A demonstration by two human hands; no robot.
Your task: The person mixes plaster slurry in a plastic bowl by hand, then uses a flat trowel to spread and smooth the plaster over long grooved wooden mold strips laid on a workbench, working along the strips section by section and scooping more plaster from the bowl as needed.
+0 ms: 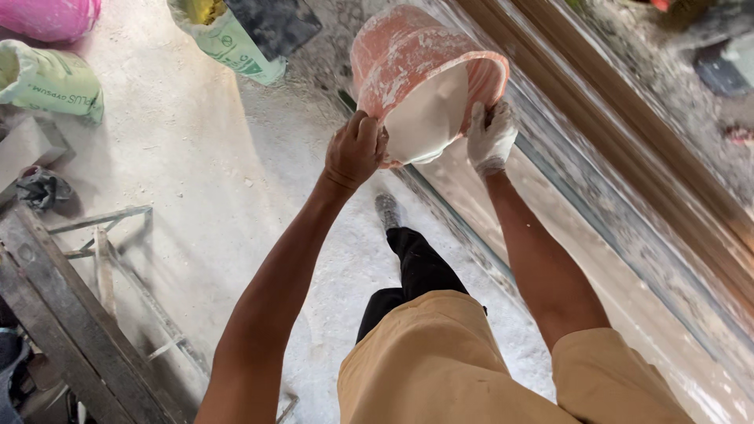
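I hold an orange plastic bucket [408,55], smeared with white, tilted towards me at arm's length above the floor. White plaster [428,118] fills its mouth. My left hand [355,149] grips the bucket's near rim on the left. My right hand [491,137], coated in white plaster, clasps the rim on the right. Below the bucket my leg in dark trousers and a dusty shoe [387,210] stand on the white floor.
A metal scaffold frame [102,259] and a dark plank [63,322] lie at the left. Green-printed sacks [51,78] [228,35] and a pink bag [47,16] sit at the top left. A wooden frame edge [628,157] runs diagonally on the right.
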